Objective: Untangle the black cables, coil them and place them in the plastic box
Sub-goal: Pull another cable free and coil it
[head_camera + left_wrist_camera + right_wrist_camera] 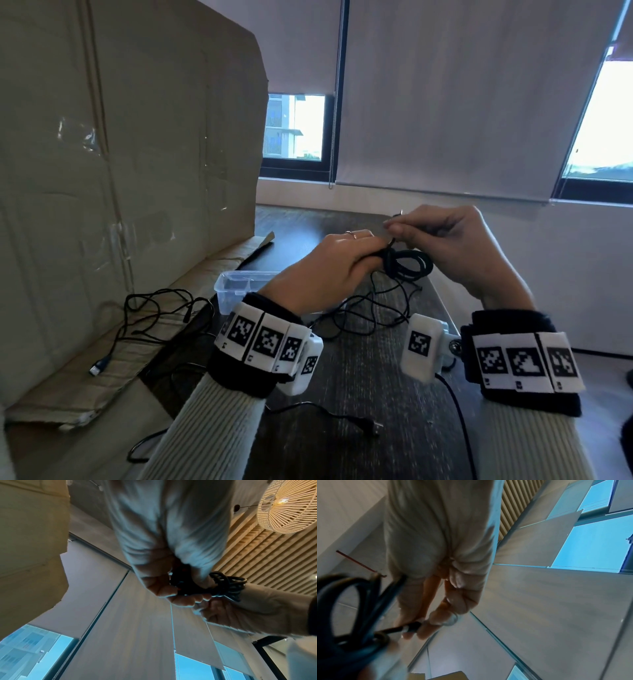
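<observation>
Above the dark table my left hand grips a small coil of black cable, its loops sticking out to the right of the fingers. The left wrist view shows the same coil clenched in that hand. My right hand pinches the cable's plug end between thumb and fingertips, just above the coil. Thin black cable hangs from the coil onto the table. A clear plastic box stands on the table behind my left wrist. More tangled black cable lies at the left.
A large cardboard sheet leans upright at the left, with its flap lying on the table. A USB plug rests on the flap. Another loose black cable with a jack lies near the front. The table's right edge runs under my right wrist.
</observation>
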The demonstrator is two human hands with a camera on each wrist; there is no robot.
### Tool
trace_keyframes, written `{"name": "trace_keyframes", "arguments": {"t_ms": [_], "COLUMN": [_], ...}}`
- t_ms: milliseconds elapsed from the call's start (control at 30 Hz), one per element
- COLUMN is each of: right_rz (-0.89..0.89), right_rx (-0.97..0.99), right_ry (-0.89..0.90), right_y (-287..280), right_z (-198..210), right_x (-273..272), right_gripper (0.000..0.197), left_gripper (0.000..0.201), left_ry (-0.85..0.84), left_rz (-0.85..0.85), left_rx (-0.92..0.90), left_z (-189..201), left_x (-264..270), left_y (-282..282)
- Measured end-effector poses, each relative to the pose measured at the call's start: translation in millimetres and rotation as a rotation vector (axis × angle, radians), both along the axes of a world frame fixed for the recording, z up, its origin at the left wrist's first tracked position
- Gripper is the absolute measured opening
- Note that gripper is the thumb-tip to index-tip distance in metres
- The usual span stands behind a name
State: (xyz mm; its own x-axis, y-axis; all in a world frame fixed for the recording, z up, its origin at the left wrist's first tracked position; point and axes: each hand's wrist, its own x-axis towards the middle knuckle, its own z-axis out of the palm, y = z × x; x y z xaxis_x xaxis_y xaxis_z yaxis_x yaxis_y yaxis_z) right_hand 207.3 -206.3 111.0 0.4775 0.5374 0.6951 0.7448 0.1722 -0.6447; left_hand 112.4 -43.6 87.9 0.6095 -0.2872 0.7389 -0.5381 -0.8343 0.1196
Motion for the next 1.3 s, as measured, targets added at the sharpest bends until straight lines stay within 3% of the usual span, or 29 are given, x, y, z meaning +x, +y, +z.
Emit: {"name": "trace_keyframes", "arguments": {"t_ms": [100, 300, 333, 433, 500, 600, 733, 867, 1100, 1233, 1300], "right_rz": [0.011, 0.046, 0.043, 0.01, 0.007, -0.17, -0.286, -0.222, -0.068, -0.235, -0.327], "right_rx": [-0.122, -0.191, -0.207, -0.163, -0.1, -0.01, 0.084, 0.257, 0.284, 0.221, 0.133], "right_ry": [-0.006, 0.244, 0.168, -0.034, 0.005, 0.045, 0.044, 0.172, 0.205, 0.206, 0.175], "right_y": [-2, 12, 14, 17, 22, 32, 49, 58, 69, 67, 64], "right_z": [0, 0, -1, -1, -4, -4, -7, -8, -19, -31, -38], "right_x": [-4, -11, -10, -15, -13, -14, -20, -25, -20, 9, 24], "right_gripper": [0.016, 0.069, 0.068, 0.004, 0.02, 0.045, 0.031, 0.028, 0.021, 0.026, 0.011], "left_gripper": [0.021, 0.02, 0.018, 0.015, 0.016, 0.015, 0.014, 0.017, 0.019, 0.018, 0.014], "left_ry": [0.002, -0.037, -0.048, -0.096, -0.146, -0.193, -0.291, -0.353, -0.047, 0.03, -0.024], "left_rz": [0.037, 0.178, 0.197, 0.257, 0.317, 0.393, 0.474, 0.453, 0.269, 0.287, 0.368], "left_rx": [-0.063, -0.128, -0.137, -0.134, -0.14, -0.138, -0.226, -0.395, -0.751, -1.022, -1.244], "left_z": [2, 1, 1, 0, 0, -2, -6, -10, -23, -51, -68], "left_x": [-2, 0, 0, 3, 4, 6, 11, 17, 19, 10, 5], "left_y": [8, 13, 15, 15, 14, 13, 6, -2, 1, 26, 48]}}
